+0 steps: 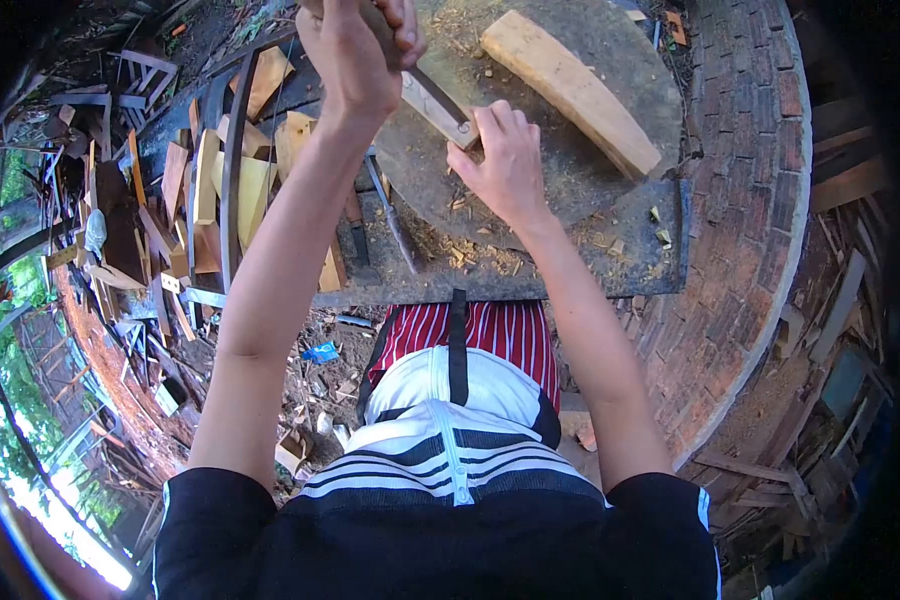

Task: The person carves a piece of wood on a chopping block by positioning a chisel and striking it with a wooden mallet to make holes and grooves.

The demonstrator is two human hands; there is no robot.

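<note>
Head view: the left hand (358, 62), at the top of the frame left of centre, has its fingers wrapped around the brown handle of a tool (378, 32); the upper end of the handle lies beyond the frame edge. A narrow dark metal part runs from the tool down and right along a pale wood strip (426, 108), upper centre, the location of the work in hand. Exact contact between metal and wood cannot be determined. The right hand (507, 165), upper centre, has its thumb and bent fingers closed about the lower right end of the strip, where a small rounded mark shows. Both hands are above a worn round work surface (642, 80). To the right of the hands, a thick, slightly curved wood block (570, 92) lies diagonally on that surface, apart from the right hand. Below the round surface is a dark board (580, 280), carrying scattered shavings (470, 258). Left of centre on it, a wood-handled tool (356, 222) lies beside a slender metal tool (398, 225). Many wood offcuts (206, 180) stand and lean together at upper left. Curved brickwork (740, 190) fills the right side. A blue wrapper (320, 352) lies on the littered ground, lower left of centre.
</note>
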